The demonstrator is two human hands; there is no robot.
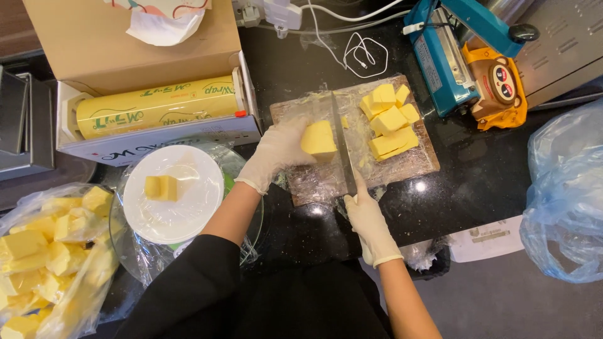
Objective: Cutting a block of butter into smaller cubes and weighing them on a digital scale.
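Glossy black stone counter (477, 182), film-wrapped wooden board (421, 164), matt cardboard box (94, 44)

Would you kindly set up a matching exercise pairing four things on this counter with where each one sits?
Things:
1. butter block
2. knife
3. two small butter pieces
4. roll of wrap

Places:
A. on the white plate
B. in the cardboard box
C. under the left hand
D. in the right hand

Pairs: 1-C, 2-D, 3-A, 4-B
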